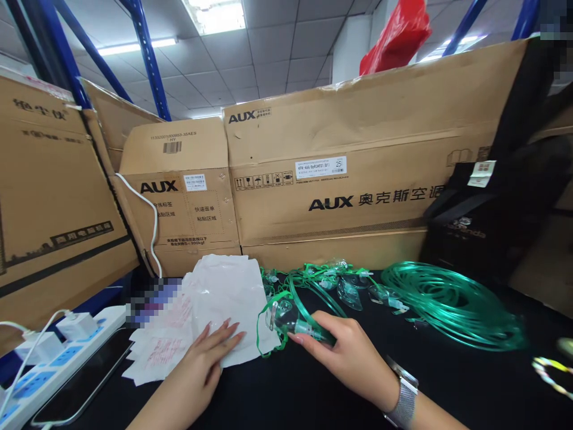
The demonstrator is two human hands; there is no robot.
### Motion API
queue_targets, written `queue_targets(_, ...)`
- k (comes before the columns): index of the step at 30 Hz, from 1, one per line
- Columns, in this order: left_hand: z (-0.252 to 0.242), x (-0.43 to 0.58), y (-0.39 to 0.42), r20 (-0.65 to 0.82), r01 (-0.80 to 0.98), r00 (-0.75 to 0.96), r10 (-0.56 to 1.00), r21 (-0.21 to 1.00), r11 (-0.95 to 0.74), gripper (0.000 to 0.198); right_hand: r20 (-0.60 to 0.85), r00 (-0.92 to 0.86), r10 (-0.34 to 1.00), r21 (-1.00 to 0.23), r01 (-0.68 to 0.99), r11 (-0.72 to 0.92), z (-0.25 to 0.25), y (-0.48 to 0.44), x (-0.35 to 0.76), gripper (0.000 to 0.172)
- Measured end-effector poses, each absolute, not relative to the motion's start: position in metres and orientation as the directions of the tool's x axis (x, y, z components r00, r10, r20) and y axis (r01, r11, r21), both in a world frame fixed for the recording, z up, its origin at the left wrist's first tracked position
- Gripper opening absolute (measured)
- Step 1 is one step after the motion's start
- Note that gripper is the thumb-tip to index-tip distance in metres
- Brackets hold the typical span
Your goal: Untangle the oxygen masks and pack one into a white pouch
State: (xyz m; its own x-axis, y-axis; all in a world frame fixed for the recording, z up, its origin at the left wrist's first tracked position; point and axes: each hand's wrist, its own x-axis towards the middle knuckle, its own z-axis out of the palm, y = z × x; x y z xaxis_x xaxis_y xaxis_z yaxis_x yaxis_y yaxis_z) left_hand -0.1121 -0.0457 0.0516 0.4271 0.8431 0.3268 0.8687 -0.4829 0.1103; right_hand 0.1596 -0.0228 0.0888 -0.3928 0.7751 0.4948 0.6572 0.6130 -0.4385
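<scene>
My left hand [219, 347] lies flat, fingers stretched out, on a white paper-like pouch [230, 292] that tops a fanned stack of pouches [168, 328] with red print. Between the thumb and fingers of my right hand [342, 343] is a clear green oxygen mask [286, 313], gripped near its connector. Its green strap [258, 328] hangs over the pouch's right edge. Behind it are more clear masks [349, 289] with green straps, partly overlapping. A large coil of green tubing [452, 304] rests to the right.
At the left are a white power strip [54, 361] with plugs and a dark phone [85, 382]. Cardboard boxes [322, 221] stand along the back of the black table [290, 394]. A black bag [465, 221] is at the back right, and a beaded ring [553, 376] lies at the right edge.
</scene>
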Motion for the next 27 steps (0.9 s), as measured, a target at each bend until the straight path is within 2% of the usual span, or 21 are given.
queue_targets(5, 0.050, -0.134, -0.050, 0.405, 0.872, 0.358, 0.842, 0.177, -0.456, 0.039, 0.508, -0.389, 0.769, -0.437, 0.653, 0.619, 0.089, -0.024, 0.159, 0.038)
queue_targets(9, 0.053, -0.155, -0.056, 0.433, 0.875, 0.317, 0.844, 0.208, -0.436, 0.039, 0.505, -0.394, 0.768, -0.439, 0.649, 0.621, 0.090, -0.025, 0.158, 0.037)
queue_targets(13, 0.059, -0.163, -0.063, 0.413, 0.828, 0.212, 0.885, 0.405, -0.388, 0.032, 0.517, -0.389, 0.763, -0.446, 0.638, 0.628, 0.091, -0.025, 0.159, 0.039)
queue_targets(15, 0.061, -0.158, -0.063, 0.417, 0.822, 0.135, 0.899, 0.459, -0.337, 0.027, 0.513, -0.387, 0.766, -0.447, 0.642, 0.624, 0.091, -0.025, 0.160, 0.039)
queue_targets(18, 0.058, -0.143, -0.057, 0.483, 0.875, 0.087, 0.871, 0.381, -0.299, 0.027, 0.501, -0.393, 0.771, -0.448, 0.645, 0.619, 0.090, -0.024, 0.160, 0.038)
queue_targets(22, 0.047, -0.126, -0.049, 0.498, 0.910, 0.195, 0.845, 0.230, -0.346, 0.031, 0.494, -0.403, 0.770, -0.439, 0.649, 0.621, 0.089, -0.023, 0.159, 0.038)
queue_targets(27, 0.037, -0.132, -0.053, 0.456, 0.880, 0.204, 0.866, 0.303, -0.367, 0.042, 0.512, -0.392, 0.764, -0.444, 0.641, 0.626, 0.090, -0.024, 0.160, 0.036)
